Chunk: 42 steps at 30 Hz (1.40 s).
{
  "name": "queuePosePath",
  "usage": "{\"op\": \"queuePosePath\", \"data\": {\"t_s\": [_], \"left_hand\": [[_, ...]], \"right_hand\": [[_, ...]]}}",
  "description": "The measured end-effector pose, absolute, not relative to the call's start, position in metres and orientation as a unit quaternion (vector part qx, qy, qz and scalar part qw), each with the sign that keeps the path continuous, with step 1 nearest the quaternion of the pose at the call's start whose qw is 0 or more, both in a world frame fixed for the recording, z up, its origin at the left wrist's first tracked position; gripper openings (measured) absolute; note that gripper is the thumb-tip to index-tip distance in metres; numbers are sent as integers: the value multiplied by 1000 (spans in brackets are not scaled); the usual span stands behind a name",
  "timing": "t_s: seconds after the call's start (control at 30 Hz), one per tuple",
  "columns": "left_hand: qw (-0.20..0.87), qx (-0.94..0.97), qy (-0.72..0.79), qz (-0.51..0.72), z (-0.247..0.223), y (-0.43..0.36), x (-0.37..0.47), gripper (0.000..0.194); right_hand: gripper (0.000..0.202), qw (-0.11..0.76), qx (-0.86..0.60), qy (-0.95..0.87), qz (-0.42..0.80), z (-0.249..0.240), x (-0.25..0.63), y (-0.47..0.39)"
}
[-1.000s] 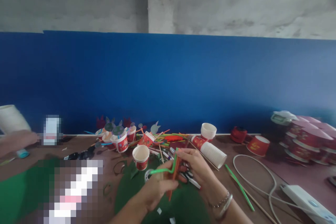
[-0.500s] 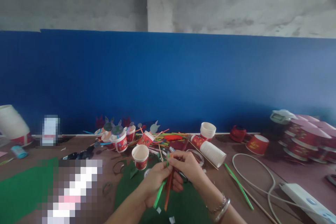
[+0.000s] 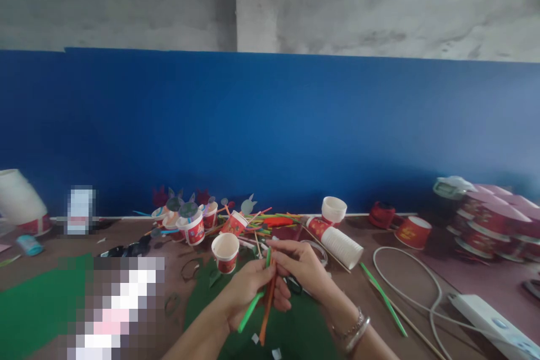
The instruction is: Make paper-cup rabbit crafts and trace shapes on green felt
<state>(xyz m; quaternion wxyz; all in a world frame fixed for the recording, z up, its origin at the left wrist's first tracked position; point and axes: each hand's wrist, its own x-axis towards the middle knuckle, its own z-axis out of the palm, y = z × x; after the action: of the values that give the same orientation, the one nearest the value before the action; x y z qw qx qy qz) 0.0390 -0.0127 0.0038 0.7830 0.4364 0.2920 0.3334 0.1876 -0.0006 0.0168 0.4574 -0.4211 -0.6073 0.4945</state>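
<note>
My left hand [image 3: 247, 287] is closed on a green straw [image 3: 250, 313], whose lower end sticks out below the fingers toward me. An orange straw [image 3: 266, 318] slants down beside it between the hands. My right hand [image 3: 301, 264], with bracelets on its wrist, pinches near the orange straw's upper end, close to the left fingertips. The exact grip at the fingertips is partly hidden. Under the hands lies a dark green sheet [image 3: 206, 320] with small white scraps on it. A red-and-white paper cup [image 3: 225, 253] stands just beyond my left hand.
Decorated cups [image 3: 192, 228] and loose straws [image 3: 282, 220] crowd the back. A stack of cups [image 3: 343, 247] lies right of centre. Farther right are a green straw [image 3: 388, 304], a white cable [image 3: 439, 281], a power strip [image 3: 493, 320] and piled red cups [image 3: 485, 230]. A blue partition [image 3: 270, 135] rises behind.
The lower ends of the green and orange straws have swung slightly left and toward me. The right fingers have shifted a little at the straws' tops; both hands stay in nearly the same place.
</note>
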Motion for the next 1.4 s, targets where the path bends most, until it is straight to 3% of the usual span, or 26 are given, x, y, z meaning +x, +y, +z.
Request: {"op": "queuePosePath", "data": {"t_s": [0.33, 0.67, 0.77, 0.97, 1.07, 1.2, 1.3, 1.4], "left_hand": [[741, 467, 337, 346, 2, -16, 43, 51], [703, 501, 384, 327, -2, 5, 19, 43], [698, 477, 401, 352, 2, 12, 7, 37], [686, 436, 411, 412, 16, 16, -3, 21], [671, 418, 409, 456, 16, 19, -1, 21], [658, 426, 364, 503, 10, 23, 0, 27], [645, 435, 340, 528, 10, 24, -2, 29], [647, 431, 334, 533, 13, 23, -4, 29]], "right_hand": [[30, 511, -461, -546, 478, 12, 179, 1], [42, 487, -480, -576, 448, -2, 182, 12], [34, 441, -517, -630, 377, -11, 188, 19], [25, 266, -513, -775, 257, -25, 176, 8], [25, 258, -475, -813, 215, -34, 155, -3], [33, 180, -469, -854, 135, -45, 131, -9], [26, 166, -463, -858, 150, -43, 129, -6], [21, 239, -453, -814, 276, -28, 144, 1]]}}
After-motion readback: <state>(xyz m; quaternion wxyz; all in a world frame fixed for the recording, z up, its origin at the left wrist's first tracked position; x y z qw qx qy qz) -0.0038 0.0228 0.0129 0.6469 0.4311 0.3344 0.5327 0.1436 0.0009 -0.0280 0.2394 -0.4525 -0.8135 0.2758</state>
